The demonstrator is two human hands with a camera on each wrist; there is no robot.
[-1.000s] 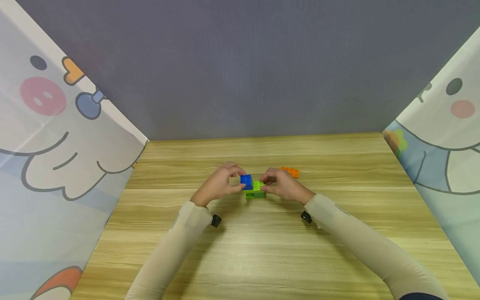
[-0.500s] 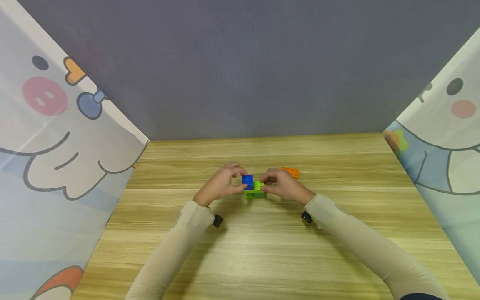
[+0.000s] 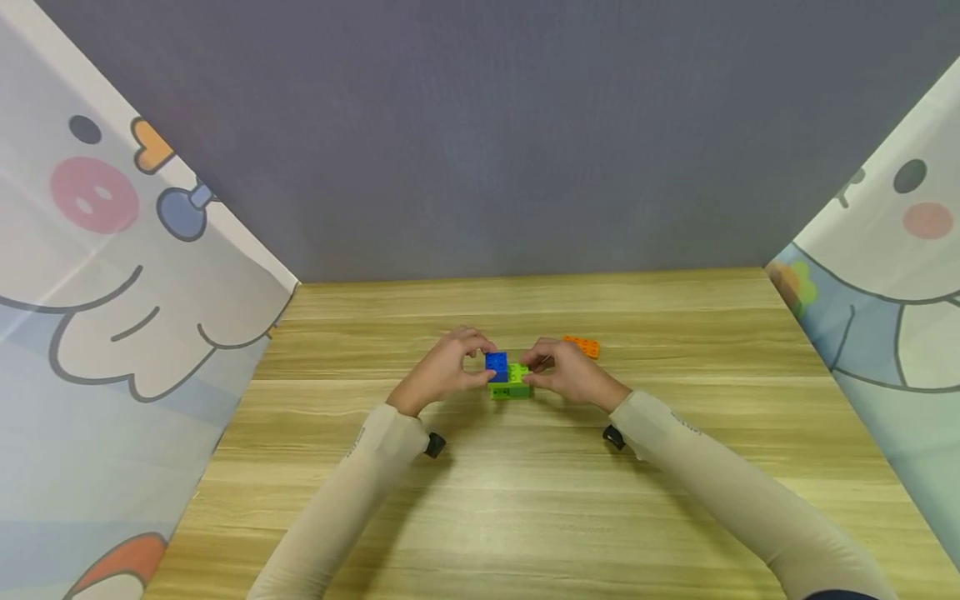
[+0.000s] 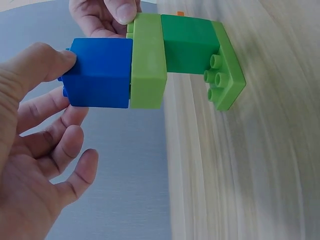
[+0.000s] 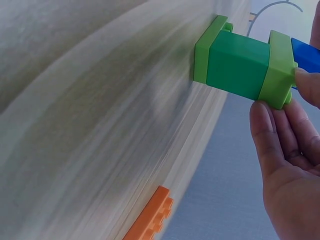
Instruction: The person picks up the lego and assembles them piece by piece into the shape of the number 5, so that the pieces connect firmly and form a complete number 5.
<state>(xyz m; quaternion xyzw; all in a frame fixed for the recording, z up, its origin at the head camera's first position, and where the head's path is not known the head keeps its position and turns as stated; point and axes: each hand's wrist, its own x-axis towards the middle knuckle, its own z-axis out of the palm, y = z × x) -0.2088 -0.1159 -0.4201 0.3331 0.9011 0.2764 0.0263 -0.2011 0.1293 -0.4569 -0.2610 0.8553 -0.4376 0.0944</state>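
A small stack of toy building bricks stands on the wooden table (image 3: 510, 500). Its base is a light green plate (image 4: 231, 75) with bare studs on one side. On the plate sits a dark green brick (image 4: 190, 45), capped by a light green brick (image 4: 148, 65) that overhangs it. A blue brick (image 3: 497, 367) tops the overhanging left end, flush against the light green one. My left hand (image 3: 445, 367) pinches the blue brick between thumb and forefinger, the other fingers loosely curled. My right hand (image 3: 567, 372) grips the light green brick's right end by thumb and fingers.
An orange studded plate (image 3: 582, 347) lies on the table just behind my right hand. A grey panel (image 3: 480, 150) rises along the table's far edge. Cartoon-printed sheets (image 3: 97, 292) flank both sides.
My left hand has shifted slightly right with the blue brick, which now sits squarer on the light green brick. My right hand keeps its grip in nearly the same place.
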